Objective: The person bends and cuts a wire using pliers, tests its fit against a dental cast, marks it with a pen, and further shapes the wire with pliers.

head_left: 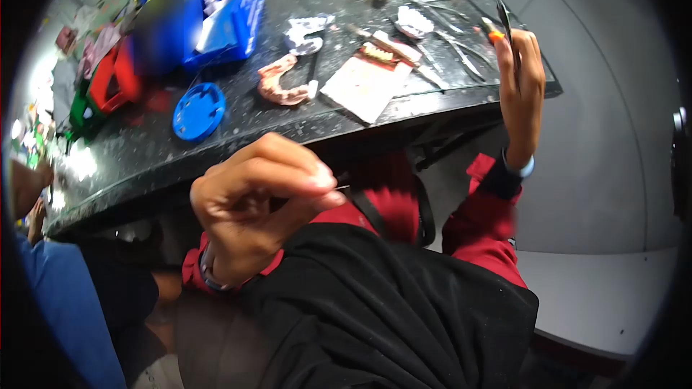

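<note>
"Where's the wire, and who has what?"

"The thin wire is pinched between the left hand's thumb and finger, short of the table. The right hand grasps a dark tool near the table's right end."

"How far along is it?"

"Midway, I'd judge. Wire and tool are both in hand but well apart, so any work between them remains. The pink mould and white teeth model lie on the table, untouched. Whether the wire is shaped, I can't tell."
</note>
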Motion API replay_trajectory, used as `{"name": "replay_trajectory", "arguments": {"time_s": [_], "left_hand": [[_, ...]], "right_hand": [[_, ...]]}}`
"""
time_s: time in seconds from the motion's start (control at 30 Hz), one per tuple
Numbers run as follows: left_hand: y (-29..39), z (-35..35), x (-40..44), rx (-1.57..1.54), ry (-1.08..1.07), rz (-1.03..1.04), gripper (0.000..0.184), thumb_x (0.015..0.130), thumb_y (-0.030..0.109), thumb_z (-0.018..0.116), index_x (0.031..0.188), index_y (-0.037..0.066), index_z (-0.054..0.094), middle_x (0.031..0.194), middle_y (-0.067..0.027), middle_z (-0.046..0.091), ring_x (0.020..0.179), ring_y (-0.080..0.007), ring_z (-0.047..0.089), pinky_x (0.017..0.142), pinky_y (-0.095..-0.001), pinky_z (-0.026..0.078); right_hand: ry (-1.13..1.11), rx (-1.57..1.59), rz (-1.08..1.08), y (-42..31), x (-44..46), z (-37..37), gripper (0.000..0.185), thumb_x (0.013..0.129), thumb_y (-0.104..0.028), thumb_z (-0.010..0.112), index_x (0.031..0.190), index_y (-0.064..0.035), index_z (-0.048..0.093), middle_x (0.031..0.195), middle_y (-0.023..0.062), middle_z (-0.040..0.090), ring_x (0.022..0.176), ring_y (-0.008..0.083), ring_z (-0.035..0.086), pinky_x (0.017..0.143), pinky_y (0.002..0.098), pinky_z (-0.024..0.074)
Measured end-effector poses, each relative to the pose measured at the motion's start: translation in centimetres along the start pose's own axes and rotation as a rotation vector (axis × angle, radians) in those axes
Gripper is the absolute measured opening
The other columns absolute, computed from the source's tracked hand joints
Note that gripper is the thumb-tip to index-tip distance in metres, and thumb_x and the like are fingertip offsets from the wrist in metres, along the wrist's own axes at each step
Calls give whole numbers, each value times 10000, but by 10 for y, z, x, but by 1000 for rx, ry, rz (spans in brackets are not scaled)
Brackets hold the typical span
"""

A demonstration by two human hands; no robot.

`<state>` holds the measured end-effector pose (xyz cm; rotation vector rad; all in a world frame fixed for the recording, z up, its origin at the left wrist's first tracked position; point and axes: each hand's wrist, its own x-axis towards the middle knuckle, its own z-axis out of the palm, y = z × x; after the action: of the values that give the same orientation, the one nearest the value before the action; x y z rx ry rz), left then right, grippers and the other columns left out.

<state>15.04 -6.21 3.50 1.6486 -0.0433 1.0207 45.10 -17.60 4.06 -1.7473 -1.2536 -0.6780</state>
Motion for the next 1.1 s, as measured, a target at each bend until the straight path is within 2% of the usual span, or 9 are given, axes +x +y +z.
{"name": "replay_trajectory", "arguments": {"time_s": [0.03, 0.2, 0.37, 0.47, 0.63, 0.77, 0.83, 0.97, 1.1], "left_hand": [[-1, 0, -1, 6, 7, -1, 253, 669, -165, 739, 857, -9, 672, 866, -130, 642, 768, -158, 630, 673, -251, 525], [-3, 2, 2, 49, 10, 3, 235, 658, -144, 753, 827, -1, 673, 818, -115, 638, 753, -165, 628, 663, -256, 523], [-5, 6, 2, 54, 13, -17, 235, 654, -137, 757, 828, -3, 674, 805, -113, 638, 750, -174, 627, 652, -264, 521], [-5, 5, 3, 84, -26, 21, 238, 653, -139, 755, 831, -3, 675, 818, -114, 638, 758, -182, 627, 654, -266, 520], [-1, 3, 1, 70, -8, 21, 247, 647, -144, 755, 834, -3, 675, 824, -115, 642, 773, -185, 627, 662, -269, 517], [-2, 2, 3, 93, -38, 43, 257, 640, -149, 756, 834, -1, 675, 826, -115, 646, 777, -187, 626, 669, -272, 514], [-4, 5, 6, 90, -42, 49, 264, 639, -152, 755, 837, 3, 675, 828, -114, 647, 780, -189, 626, 671, -274, 514], [2, 1, 2, 97, -35, 72, 271, 636, -156, 754, 840, 5, 675, 829, -112, 647, 784, -192, 627, 674, -277, 515], [6, -6, -4, 84, 31, 74, 261, 638, -138, 766, 843, -3, 677, 831, -110, 650, 802, -192, 624, 682, -277, 511]], "right_hand": [[6, -60, 163, 20, 6, 0, 162, 929, -136, 553, 893, 21, 538, 817, 126, 515, 660, 246, 517, 627, 331, 427], [-246, -243, 95, 144, 4, 25, 207, 843, -179, 652, 861, 26, 634, 898, 149, 601, 816, 309, 602, 746, 374, 471], [-102, -171, -30, 98, 4, 31, 260, 818, -238, 692, 791, 15, 636, 860, 136, 611, 862, 324, 595, 773, 389, 454], [-348, -169, 35, 70, -8, 35, 270, 824, -232, 682, 764, 3, 560, 834, 138, 576, 849, 331, 573, 752, 397, 456], [-316, -334, -143, 76, -15, 51, 209, 851, -166, 626, 836, 12, 519, 880, 160, 543, 870, 332, 542, 772, 421, 450], [-327, -265, -140, 79, 3, 46, 242, 866, -212, 628, 827, 5, 527, 837, 148, 549, 821, 336, 543, 745, 417, 449], [-238, -191, -323, 102, 25, 66, 280, 874, -262, 629, 826, 2, 547, 835, 157, 562, 804, 343, 554, 748, 409, 456], [-581, -186, -211, 140, 57, 112, 295, 886, -280, 602, 881, 8, 542, 909, 181, 576, 911, 359, 568, 787, 409, 458], [-486, -325, -589, 172, 71, 130, 226, 907, -167, 514, 984, 43, 487, 963, 213, 554, 927, 341, 570, 794, 410, 457]]}}
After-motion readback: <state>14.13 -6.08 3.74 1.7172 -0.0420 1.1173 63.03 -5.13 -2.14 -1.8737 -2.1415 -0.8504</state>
